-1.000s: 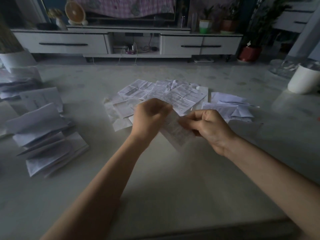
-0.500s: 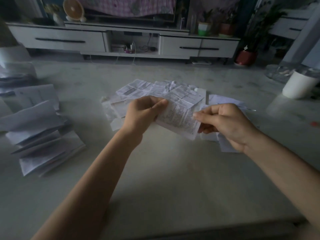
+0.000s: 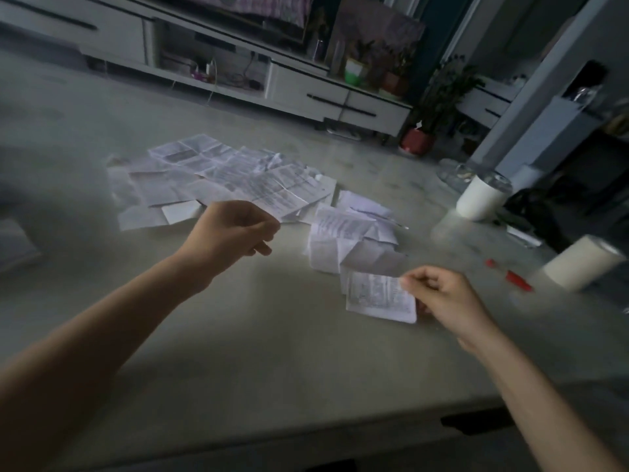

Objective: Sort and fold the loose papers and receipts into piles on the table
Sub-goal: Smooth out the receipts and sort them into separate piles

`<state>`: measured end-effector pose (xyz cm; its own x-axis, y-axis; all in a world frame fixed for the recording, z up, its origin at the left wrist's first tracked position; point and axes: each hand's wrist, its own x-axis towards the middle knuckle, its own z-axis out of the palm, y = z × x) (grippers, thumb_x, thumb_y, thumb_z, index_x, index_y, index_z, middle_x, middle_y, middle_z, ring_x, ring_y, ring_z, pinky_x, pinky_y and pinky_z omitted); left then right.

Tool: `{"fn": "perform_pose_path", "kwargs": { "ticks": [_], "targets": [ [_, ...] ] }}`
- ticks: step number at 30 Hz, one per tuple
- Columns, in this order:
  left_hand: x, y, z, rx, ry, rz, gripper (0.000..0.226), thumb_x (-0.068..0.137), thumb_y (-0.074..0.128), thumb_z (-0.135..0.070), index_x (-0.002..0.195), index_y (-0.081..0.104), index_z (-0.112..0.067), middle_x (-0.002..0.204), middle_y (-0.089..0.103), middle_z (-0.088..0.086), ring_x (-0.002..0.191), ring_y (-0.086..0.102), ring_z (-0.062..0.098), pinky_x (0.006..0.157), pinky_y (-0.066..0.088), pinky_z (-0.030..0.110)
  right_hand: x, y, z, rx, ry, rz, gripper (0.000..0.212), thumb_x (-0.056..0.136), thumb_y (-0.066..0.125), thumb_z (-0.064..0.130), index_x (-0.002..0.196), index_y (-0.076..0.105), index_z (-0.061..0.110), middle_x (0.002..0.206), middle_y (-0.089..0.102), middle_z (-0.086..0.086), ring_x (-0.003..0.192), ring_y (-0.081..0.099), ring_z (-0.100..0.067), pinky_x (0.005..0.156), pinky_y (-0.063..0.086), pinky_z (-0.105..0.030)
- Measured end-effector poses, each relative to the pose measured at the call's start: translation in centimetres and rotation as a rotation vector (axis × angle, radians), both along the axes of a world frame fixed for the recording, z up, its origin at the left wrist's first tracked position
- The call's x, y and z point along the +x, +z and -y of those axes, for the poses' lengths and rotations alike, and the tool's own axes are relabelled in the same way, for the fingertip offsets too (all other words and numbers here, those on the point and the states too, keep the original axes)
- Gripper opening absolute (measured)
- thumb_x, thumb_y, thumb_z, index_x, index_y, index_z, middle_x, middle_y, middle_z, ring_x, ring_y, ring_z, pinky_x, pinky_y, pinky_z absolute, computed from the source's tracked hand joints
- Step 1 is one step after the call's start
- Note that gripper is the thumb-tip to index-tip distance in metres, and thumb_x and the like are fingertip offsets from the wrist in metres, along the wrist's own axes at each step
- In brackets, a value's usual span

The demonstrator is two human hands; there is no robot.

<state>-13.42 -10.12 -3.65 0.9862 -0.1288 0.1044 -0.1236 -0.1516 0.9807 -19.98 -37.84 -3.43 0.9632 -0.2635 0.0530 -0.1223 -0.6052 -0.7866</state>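
My right hand (image 3: 446, 296) pinches a folded printed receipt (image 3: 377, 296) by its right edge, low over the table (image 3: 272, 352), at the near end of a small pile of folded papers (image 3: 350, 240). My left hand (image 3: 235, 229) hovers left of that pile with its fingers curled in and nothing in it. Behind both hands lies a spread of loose unfolded papers and receipts (image 3: 221, 175).
Two white cylindrical containers (image 3: 481, 197) (image 3: 582, 265) stand at the table's right side, with a red pen (image 3: 510, 275) between them. An edge of another paper stack (image 3: 13, 240) shows at far left. A white TV cabinet (image 3: 306, 90) and potted plants stand beyond the table.
Both hands held the receipt and folded it before. My left hand has let go, and my right hand has carried the folded receipt right and down to the small pile. The view swung right.
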Motion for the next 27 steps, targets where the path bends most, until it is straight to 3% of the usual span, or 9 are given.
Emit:
{"fn": "perform_pose_path", "kwargs": {
  "ticks": [3, 5, 10, 15, 18, 20, 22, 25, 27],
  "targets": [
    [0.1, -0.6, 0.0, 0.023, 0.006, -0.004, 0.007, 0.085, 0.062, -0.007, 0.081, 0.065, -0.002, 0.068, 0.063, 0.004, 0.048, 0.060, 0.000, 0.049, 0.044, 0.010, 0.9, -1.5, 0.0, -0.279, -0.028, 0.068, 0.014, 0.080, 0.070, 0.010, 0.072, 0.062, 0.019, 0.072, 0.063, 0.000, 0.068, 0.057, -0.013, 0.066, 0.043, -0.022],
    [0.2, -0.7, -0.1, 0.029, 0.012, -0.006, 0.008, 0.086, 0.062, -0.008, 0.079, 0.065, -0.005, 0.068, 0.063, 0.003, 0.048, 0.061, 0.000, 0.049, 0.044, 0.010, 1.0, -1.4, 0.1, -0.386, -0.065, 0.129, 0.009, 0.077, 0.072, 0.013, 0.082, 0.064, 0.016, 0.079, 0.062, -0.004, 0.073, 0.055, -0.015, 0.068, 0.038, -0.023],
    [1.0, -0.5, -0.7, -0.014, 0.061, -0.003, 0.010, 0.087, 0.060, -0.009, 0.079, 0.063, -0.015, 0.073, 0.065, 0.002, 0.051, 0.062, 0.000, 0.051, 0.046, 0.011, 0.3, 0.7, -0.3, -0.346, -0.090, 0.301, 0.010, 0.083, 0.064, 0.009, 0.075, 0.065, 0.015, 0.073, 0.065, 0.002, 0.067, 0.057, -0.012, 0.061, 0.038, -0.008],
    [2.1, -0.9, -1.6, -0.010, 0.180, 0.037, 0.013, 0.087, 0.059, -0.007, 0.084, 0.062, -0.019, 0.072, 0.062, -0.001, 0.050, 0.060, -0.001, 0.054, 0.048, 0.016, 1.5, 1.1, -5.4, -0.343, 0.103, 0.466, 0.009, 0.082, 0.063, 0.011, 0.074, 0.066, 0.010, 0.074, 0.063, 0.000, 0.066, 0.056, -0.010, 0.066, 0.042, -0.015],
    [3.1, -1.3, -2.9, 0.000, 0.330, 0.031, 0.015, 0.087, 0.054, -0.003, 0.094, 0.063, -0.012, 0.075, 0.060, -0.001, 0.054, 0.061, 0.004, 0.058, 0.046, 0.023, 3.7, 0.0, -9.7, -0.345, 0.303, 0.397, 0.014, 0.081, 0.057, 0.018, 0.085, 0.067, 0.009, 0.083, 0.059, 0.001, 0.072, 0.053, -0.005, 0.072, 0.043, -0.014],
    [3.6, -1.4, -3.5, -0.007, 0.382, 0.013, 0.018, 0.086, 0.050, 0.000, 0.092, 0.063, -0.011, 0.075, 0.060, 0.001, 0.048, 0.058, 0.000, 0.051, 0.046, 0.018, 5.3, -0.4, -12.1, -0.378, 0.410, 0.326, 0.016, 0.086, 0.059, 0.015, 0.099, 0.066, 0.008, 0.098, 0.060, -0.002, 0.092, 0.056, -0.012, 0.085, 0.042, -0.019],
    [3.8, -1.3, -3.9, -0.023, 0.416, -0.003, 0.020, 0.085, 0.048, 0.003, 0.091, 0.063, -0.009, 0.072, 0.060, 0.001, 0.042, 0.055, -0.004, 0.043, 0.042, 0.010, 7.0, -0.7, -14.1, -0.429, 0.477, 0.257, 0.026, 0.090, 0.058, 0.018, 0.113, 0.062, 0.008, 0.120, 0.056, -0.007, 0.117, 0.050, -0.019, 0.098, 0.032, -0.018],
    [4.0, -1.5, -4.5, -0.057, 0.472, -0.028, 0.020, 0.083, 0.050, 0.005, 0.089, 0.065, -0.006, 0.073, 0.064, 0.006, 0.048, 0.058, 0.002, 0.044, 0.041, 0.011, 9.4, -1.6, -15.9, -0.608, 0.515, 0.055, 0.042, 0.095, 0.044, 0.042, 0.129, 0.051, 0.018, 0.152, 0.024, -0.009, 0.141, 0.021, -0.024, 0.116, 0.017, -0.033],
    [4.1, -1.6, -4.3, -0.025, 0.470, -0.027, 0.020, 0.083, 0.052, 0.002, 0.088, 0.067, -0.010, 0.085, 0.067, 0.010, 0.070, 0.064, 0.017, 0.058, 0.044, 0.018, 10.1, -2.3, -16.3, -0.625, 0.486, -0.053, 0.050, 0.093, 0.035, 0.054, 0.131, 0.045, 0.023, 0.157, 0.008, -0.008, 0.145, 0.009, -0.026, 0.117, 0.015, -0.041]
  ]
}}
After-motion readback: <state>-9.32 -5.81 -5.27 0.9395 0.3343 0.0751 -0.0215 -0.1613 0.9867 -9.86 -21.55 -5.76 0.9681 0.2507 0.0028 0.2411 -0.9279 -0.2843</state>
